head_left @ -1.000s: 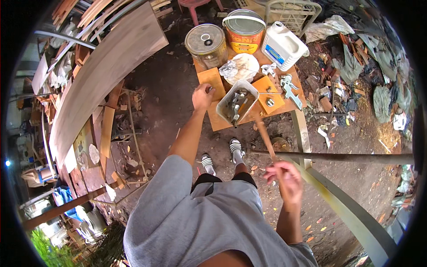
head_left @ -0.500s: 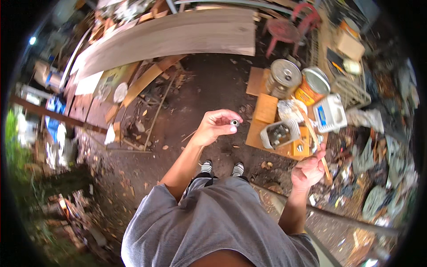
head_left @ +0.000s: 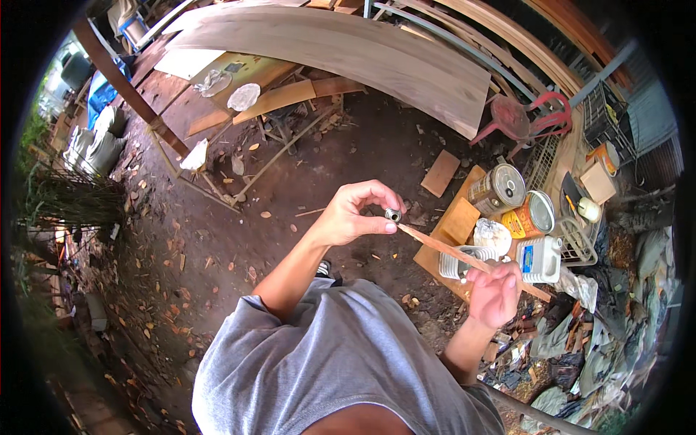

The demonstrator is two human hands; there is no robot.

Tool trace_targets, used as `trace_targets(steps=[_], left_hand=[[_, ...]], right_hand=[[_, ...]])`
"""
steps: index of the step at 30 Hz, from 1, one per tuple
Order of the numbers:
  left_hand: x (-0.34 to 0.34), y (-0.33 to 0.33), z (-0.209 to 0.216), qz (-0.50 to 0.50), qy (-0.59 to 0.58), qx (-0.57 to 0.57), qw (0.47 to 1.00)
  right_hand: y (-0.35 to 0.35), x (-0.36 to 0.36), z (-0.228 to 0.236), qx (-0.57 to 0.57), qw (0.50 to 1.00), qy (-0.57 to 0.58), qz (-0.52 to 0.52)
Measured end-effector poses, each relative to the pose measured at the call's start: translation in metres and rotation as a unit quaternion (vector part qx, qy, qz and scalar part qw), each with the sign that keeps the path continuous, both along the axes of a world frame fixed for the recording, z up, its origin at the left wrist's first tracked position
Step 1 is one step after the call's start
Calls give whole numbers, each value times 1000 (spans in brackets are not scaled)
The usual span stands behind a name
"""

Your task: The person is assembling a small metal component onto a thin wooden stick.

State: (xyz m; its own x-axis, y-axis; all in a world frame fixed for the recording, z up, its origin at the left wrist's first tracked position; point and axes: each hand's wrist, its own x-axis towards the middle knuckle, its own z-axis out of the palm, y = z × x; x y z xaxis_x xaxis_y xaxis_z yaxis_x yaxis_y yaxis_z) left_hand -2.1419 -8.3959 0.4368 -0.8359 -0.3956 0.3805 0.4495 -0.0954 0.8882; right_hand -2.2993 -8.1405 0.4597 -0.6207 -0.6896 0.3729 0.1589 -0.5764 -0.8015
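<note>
Between the thumb and fingers of my left hand (head_left: 351,217) is a small hollow metal cylinder (head_left: 393,215), its open end showing. My right hand (head_left: 496,297) grips a thin wooden stick (head_left: 439,245) near its lower part. The stick slants up to the left, and its narrow tip reaches the cylinder by my left thumb; whether it touches cannot be made out. Below the stick stands a clear plastic tub (head_left: 453,265), partly covered by the stick and my right hand.
On a low board to the right stand a metal can (head_left: 497,190), an orange-labelled can (head_left: 528,217), a white jug (head_left: 540,259) and a crumpled plastic bag (head_left: 492,238). A long wide plank (head_left: 326,45) spans the far side, with a red plastic chair (head_left: 516,119) at its right end.
My right hand has brought the stick round, so its tip now points left at the metal cylinder. My left hand still holds the cylinder. The whole view has turned.
</note>
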Motion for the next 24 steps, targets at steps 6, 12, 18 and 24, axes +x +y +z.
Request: trace_targets(steps=[6, 12, 18, 24], left_hand=[[18, -15, -5, 6, -27, -3, 1000], [21, -23, -10, 4, -24, -40, 999], [24, -26, -12, 8, -34, -81, 996], [23, -25, -9, 8, -35, -134, 990]], right_hand=[[-17, 24, 10, 22, 993, 98, -56], [-19, 40, 11, 39, 988, 126, -81], [-17, 52, 17, 65, 983, 142, -97], [-21, 57, 33, 102, 967, 199, -121]])
